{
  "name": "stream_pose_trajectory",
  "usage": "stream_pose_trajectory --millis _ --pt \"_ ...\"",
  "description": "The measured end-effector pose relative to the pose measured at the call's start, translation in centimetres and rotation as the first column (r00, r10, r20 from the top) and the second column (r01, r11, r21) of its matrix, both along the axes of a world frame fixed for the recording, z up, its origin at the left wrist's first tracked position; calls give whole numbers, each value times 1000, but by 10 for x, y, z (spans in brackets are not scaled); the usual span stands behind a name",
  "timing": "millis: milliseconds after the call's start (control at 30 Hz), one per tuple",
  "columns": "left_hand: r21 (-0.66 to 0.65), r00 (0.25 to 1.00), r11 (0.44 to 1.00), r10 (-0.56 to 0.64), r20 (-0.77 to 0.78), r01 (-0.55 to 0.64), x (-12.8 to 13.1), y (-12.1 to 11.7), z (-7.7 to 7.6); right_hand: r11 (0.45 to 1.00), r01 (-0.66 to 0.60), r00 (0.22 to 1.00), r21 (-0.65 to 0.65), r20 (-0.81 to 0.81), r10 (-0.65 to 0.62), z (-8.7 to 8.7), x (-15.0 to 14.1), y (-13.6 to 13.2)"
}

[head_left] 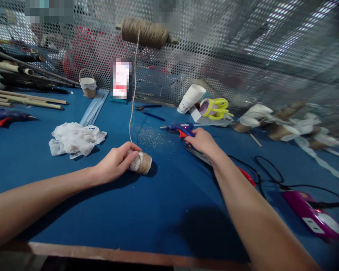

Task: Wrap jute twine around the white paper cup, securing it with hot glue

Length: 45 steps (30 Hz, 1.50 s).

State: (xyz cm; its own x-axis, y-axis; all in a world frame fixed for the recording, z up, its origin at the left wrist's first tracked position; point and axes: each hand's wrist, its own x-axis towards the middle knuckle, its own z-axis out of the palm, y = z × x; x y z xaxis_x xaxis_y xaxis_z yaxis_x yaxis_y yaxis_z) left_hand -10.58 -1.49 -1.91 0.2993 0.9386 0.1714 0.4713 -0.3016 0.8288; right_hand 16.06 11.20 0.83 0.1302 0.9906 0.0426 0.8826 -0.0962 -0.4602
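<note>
My left hand (115,162) is closed around a small cup (141,163) lying on its side on the blue table (147,210), partly wrapped in brown twine. A strand of twine (133,90) runs up from the cup to a big spool (145,32) mounted on the mesh wall. My right hand (202,141) grips the handle of a blue glue gun (180,129) with a red trigger, its nozzle pointing left, resting on the table.
Crumpled white plastic (75,138) lies left. Sticks (25,98) and another glue gun (5,117) sit far left. Paper cups (191,98), yellow-handled scissors (219,107), pliers (148,109), wrapped cups (271,124), a black cord (271,177) and a purple device (313,214) lie right.
</note>
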Motion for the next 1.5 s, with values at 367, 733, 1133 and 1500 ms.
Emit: stream_pose_trajectory --millis 367,733,1133,1500 --pt "143 998 989 -39 -45 45 0 -4 3 927 -375 789 1 -524 320 41 -9 -104" --pt "173 996 984 -26 -83 40 1 -4 3 895 -411 904 -175 -207 375 41 -27 -132" --pt "178 995 983 -33 -91 49 1 -3 5 754 -656 755 31 12 656 38 -21 -130" --pt "193 990 980 -28 -141 56 1 -4 3 866 -480 871 -138 -194 452 41 -30 -129"
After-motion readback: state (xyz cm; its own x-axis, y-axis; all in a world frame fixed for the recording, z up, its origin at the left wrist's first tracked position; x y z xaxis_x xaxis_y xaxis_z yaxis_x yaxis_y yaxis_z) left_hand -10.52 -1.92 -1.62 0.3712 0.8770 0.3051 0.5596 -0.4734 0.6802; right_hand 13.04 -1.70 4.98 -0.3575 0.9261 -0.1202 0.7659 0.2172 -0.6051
